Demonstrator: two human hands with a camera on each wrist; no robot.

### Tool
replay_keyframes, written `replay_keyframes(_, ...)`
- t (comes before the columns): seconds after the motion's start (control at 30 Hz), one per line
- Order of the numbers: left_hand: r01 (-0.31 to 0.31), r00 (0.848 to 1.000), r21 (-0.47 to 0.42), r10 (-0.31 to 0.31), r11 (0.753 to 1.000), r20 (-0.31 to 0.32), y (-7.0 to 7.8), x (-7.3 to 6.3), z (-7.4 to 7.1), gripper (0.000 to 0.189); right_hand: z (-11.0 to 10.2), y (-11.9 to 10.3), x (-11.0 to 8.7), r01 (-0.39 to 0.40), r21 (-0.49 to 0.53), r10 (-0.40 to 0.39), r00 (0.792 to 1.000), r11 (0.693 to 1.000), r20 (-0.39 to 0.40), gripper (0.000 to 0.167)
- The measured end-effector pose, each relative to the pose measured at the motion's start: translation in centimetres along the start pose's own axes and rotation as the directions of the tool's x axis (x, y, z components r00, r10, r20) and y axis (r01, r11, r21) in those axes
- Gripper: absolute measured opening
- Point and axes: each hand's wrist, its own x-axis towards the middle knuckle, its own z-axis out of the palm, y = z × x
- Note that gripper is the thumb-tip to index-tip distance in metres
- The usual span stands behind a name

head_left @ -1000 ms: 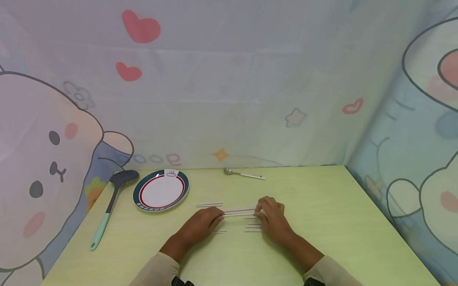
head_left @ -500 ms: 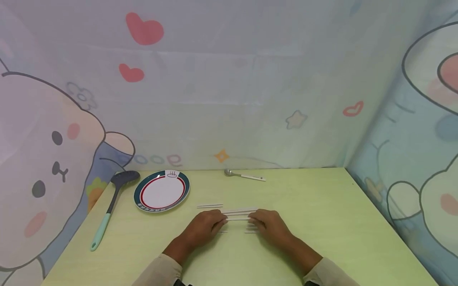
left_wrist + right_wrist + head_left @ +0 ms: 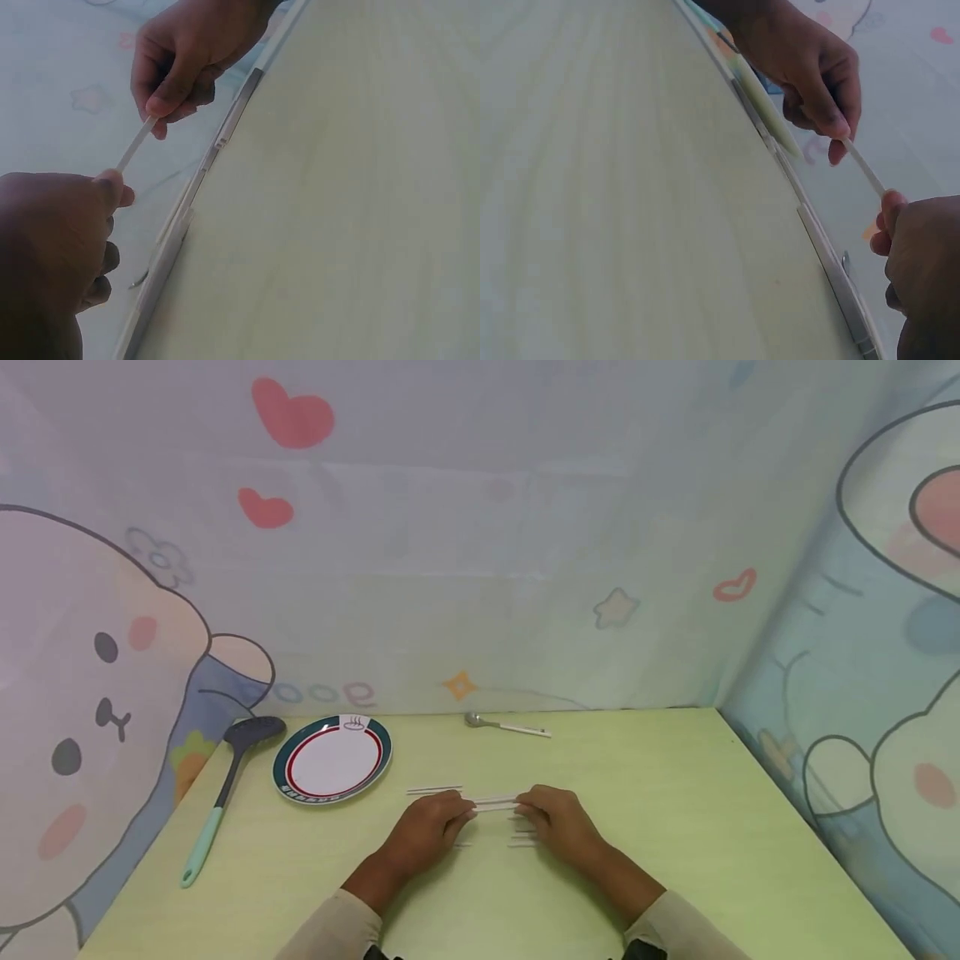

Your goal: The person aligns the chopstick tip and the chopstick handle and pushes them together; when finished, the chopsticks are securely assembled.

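Observation:
Both hands hold a small bundle of thin white sticks point(image 3: 495, 804) stretched level between them, raised over the table. My left hand point(image 3: 426, 827) pinches its left end between thumb and fingers; my right hand point(image 3: 561, 818) pinches the right end. In the left wrist view the held sticks point(image 3: 137, 142) line up as one narrow bar running from hand to hand. More thin white sticks lie on the table: a pair point(image 3: 435, 790) behind the left hand, and several point(image 3: 522, 838) partly hidden by the right hand. A few others poke out beside the left hand.
A round plate point(image 3: 333, 760) with a dark green rim sits at the back left. Beside it lies a slotted turner point(image 3: 225, 802) with a mint handle. Near the back edge is a small spoon point(image 3: 506, 725). A printed cloth point(image 3: 480, 568) hangs behind the pale table point(image 3: 660, 777).
My right hand has shifted left along the held sticks, dipping toward me and then rising again, so the hands are closer together. The left hand has barely moved.

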Motion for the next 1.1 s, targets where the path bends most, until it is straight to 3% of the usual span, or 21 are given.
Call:
replay_keyframes(0.1, 0.058, 0.998, 0.007, -0.058, 0.998, 0.024, -0.5, -0.3, -0.3, 0.016, 0.0, 0.4, 0.2, -0.048, -0.001, 0.048, 0.999, 0.999, 0.003, 0.022)
replay_keyframes(0.27, 0.097, 0.995, 0.007, -0.096, 0.995, -0.027, -1.3, -0.5, 0.1, 0.019, -0.2, 1.1, 0.0, -0.161, -0.006, 0.161, 0.987, 0.987, 0.014, 0.018)
replay_keyframes(0.43, 0.061, 0.991, 0.023, -0.058, 0.998, -0.120, -2.0, -0.4, 0.6, 0.012, -0.3, 1.8, 0.0, -0.143, -0.035, 0.143, 0.990, 0.989, -0.005, 0.007)
replay_keyframes(0.57, 0.082, 0.984, 0.002, -0.080, 0.997, -0.161, -2.1, -0.4, 0.7, 0.011, 0.0, 2.2, -0.2, -0.139, -0.078, 0.138, 0.990, 0.987, -0.024, 0.007)
replay_keyframes(0.83, 0.147, 0.983, 0.002, -0.146, 0.989, -0.107, -2.0, -0.1, 1.5, 0.008, -0.2, 2.2, -0.7, -0.307, -0.109, 0.314, 0.948, 0.945, 0.054, 0.006)
replay_keyframes(0.97, 0.174, 0.981, 0.018, -0.172, 0.985, -0.095, -1.8, 0.1, 1.6, 0.010, -0.2, 2.4, -0.9, -0.310, -0.118, 0.318, 0.946, 0.943, 0.063, 0.006)
replay_keyframes(1.1, 0.189, 0.975, 0.039, -0.183, 0.981, -0.123, -1.7, 0.1, 1.8, 0.014, -0.1, 2.5, -1.0, -0.298, -0.113, 0.304, 0.952, 0.948, 0.045, 0.007)
